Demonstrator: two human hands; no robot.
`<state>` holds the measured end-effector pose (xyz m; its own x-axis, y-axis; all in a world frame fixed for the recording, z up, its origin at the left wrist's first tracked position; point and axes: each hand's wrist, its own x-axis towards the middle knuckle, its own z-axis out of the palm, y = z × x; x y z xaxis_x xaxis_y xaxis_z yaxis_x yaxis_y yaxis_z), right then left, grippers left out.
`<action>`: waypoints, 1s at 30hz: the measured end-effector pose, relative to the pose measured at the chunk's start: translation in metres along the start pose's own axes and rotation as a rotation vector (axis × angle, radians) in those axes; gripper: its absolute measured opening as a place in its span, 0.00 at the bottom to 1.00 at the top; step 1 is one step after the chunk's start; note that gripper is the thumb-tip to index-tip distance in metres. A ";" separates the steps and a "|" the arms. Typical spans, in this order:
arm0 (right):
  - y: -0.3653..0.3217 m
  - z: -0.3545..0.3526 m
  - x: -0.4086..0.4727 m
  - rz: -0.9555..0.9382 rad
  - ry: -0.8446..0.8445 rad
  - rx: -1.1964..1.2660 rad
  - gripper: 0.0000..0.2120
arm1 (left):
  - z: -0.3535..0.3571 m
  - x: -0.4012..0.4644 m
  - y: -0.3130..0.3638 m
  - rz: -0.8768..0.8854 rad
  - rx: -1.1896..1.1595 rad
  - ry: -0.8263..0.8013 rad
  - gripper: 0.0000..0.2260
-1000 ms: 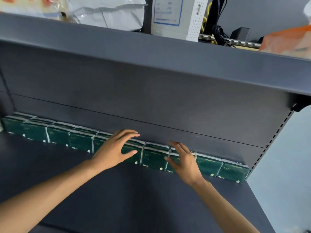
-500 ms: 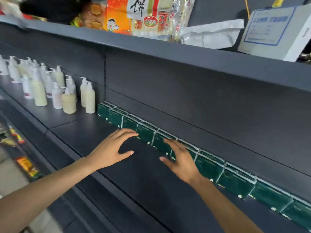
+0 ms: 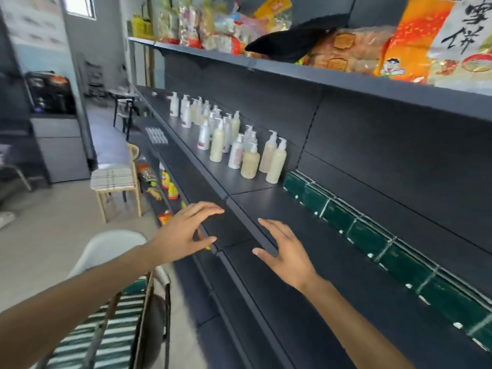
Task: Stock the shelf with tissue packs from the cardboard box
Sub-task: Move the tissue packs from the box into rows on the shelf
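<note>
A row of dark green tissue packs lines the back wall of the dark grey shelf, running from the lotion bottles off to the right edge. My left hand hovers over the shelf's front edge with fingers spread, holding nothing. Over the shelf board my right hand is held empty, fingers straight, well in front of the packs. At the bottom left a cardboard box holds more green and white packs; its edge shows below my left forearm.
Several white and cream pump bottles stand on the shelf left of the packs. Snack bags fill the shelf above. A white chair and a wooden stool stand in the aisle on the left.
Both hands have pulled back from the tissue row toward the shelf's front edge. The view has swung left, bringing the aisle, the chairs and the cardboard box into sight.
</note>
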<state>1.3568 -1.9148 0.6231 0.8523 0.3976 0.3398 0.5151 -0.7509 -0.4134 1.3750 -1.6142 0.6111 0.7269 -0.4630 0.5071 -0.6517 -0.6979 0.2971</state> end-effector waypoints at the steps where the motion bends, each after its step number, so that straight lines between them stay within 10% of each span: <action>1: -0.014 0.016 0.013 -0.019 -0.015 0.012 0.31 | -0.012 -0.013 -0.016 -0.021 -0.001 0.002 0.25; 15: -0.142 0.217 0.137 -0.217 -0.227 0.122 0.28 | -0.100 -0.186 -0.185 -0.445 0.092 -0.016 0.25; 30: -0.080 0.462 0.226 -0.185 -0.506 0.164 0.21 | 0.008 -0.282 -0.346 -0.993 0.067 -0.194 0.19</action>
<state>1.5499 -1.5211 0.3425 0.6627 0.7488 -0.0120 0.6330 -0.5687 -0.5252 1.3977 -1.2467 0.3587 0.9598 0.2670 -0.0863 0.2758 -0.8417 0.4642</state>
